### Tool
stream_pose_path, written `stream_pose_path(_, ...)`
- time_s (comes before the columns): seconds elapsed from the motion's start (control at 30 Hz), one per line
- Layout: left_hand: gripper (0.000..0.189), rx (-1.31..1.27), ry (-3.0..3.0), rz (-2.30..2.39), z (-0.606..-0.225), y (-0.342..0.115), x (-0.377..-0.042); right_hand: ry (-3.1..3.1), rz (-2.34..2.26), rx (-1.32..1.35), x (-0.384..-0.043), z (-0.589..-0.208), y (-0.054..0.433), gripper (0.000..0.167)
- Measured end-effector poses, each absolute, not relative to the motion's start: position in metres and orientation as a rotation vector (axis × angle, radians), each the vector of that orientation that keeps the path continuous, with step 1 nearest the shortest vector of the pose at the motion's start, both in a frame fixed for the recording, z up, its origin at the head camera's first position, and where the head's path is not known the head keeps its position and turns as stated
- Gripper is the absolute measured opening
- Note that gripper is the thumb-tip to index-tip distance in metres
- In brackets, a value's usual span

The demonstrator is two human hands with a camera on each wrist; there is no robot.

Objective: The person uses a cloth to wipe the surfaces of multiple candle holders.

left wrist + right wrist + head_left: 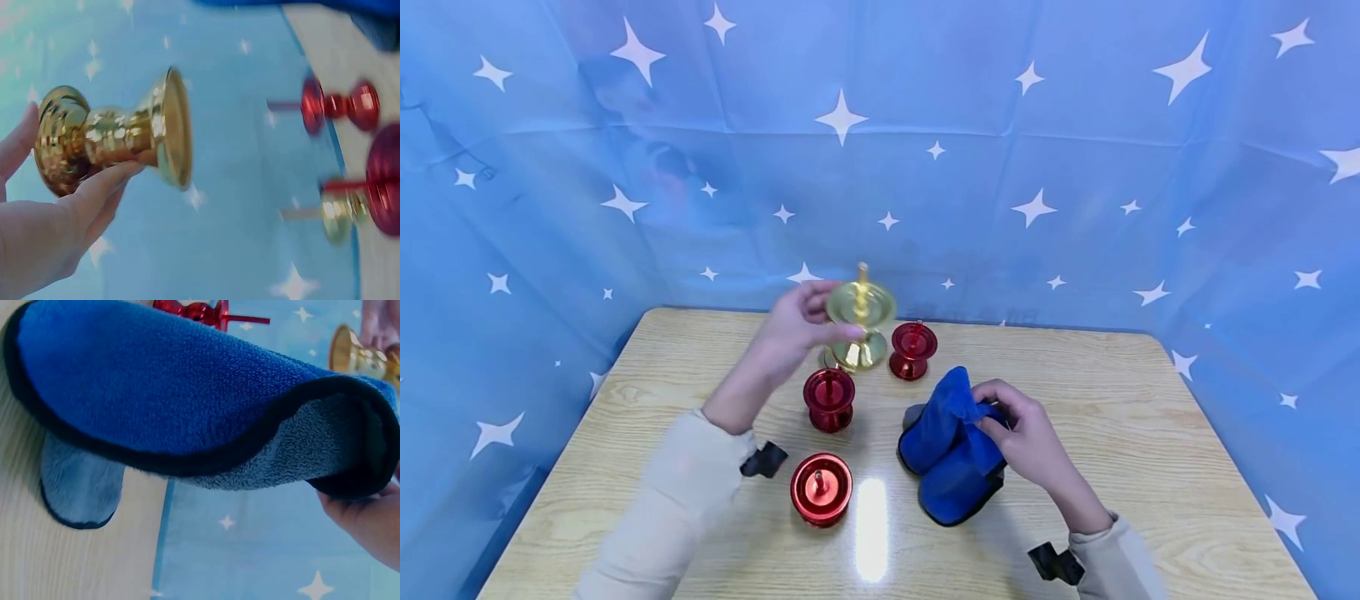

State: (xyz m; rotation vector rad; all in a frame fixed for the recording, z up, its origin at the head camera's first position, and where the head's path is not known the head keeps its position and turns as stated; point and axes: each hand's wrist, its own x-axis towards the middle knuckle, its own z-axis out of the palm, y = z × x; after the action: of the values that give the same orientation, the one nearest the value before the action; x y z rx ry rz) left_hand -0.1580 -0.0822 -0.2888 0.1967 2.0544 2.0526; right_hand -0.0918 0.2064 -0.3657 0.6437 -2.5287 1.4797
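Observation:
My left hand (786,333) holds a shiny gold candle holder (862,307), a dish with a spike on a flared foot, raised over the far part of the table. In the left wrist view, thumb and fingers grip this gold candle holder (119,137) around its dish and stem. My right hand (1018,429) pinches the upper edge of a blue cloth (951,483) with black edging. Its grey reverse shows in the right wrist view, where the folded cloth (156,381) hangs down toward the table.
Three red candle holders stand on the wooden table (1112,433): a near one (822,492), a middle one (829,400) and a far one (913,350). Another gold candle holder (337,219) is behind them, mostly hidden in the head view. A blue star-patterned curtain (962,208) surrounds the table.

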Motion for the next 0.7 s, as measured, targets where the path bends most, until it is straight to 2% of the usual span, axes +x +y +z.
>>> stream_pose_path(0.13, 0.072, 0.085, 2.052, 2.231, -0.305, -0.11, -0.178, -2.557, 1.495, 0.579, -0.093, -0.369, 0.215, 0.029)
stream_pose_path(0.3, 0.072, -0.068, 2.113, 2.308, -0.344, -0.135, -0.196, -2.557, 1.492, 0.564, -0.092, -0.373, 0.221, 0.028)
stream_pose_path(0.5, 0.072, -0.309, 2.186, 2.263, -0.395, -0.147, -0.208, -2.563, 1.491, 0.54, -0.093, -0.377, 0.222, 0.027)
stream_pose_path(0.7, 0.072, -0.419, 2.216, 2.232, -0.431, -0.15, -0.212, -2.572, 1.47, 0.542, -0.093, -0.379, 0.224, 0.027)
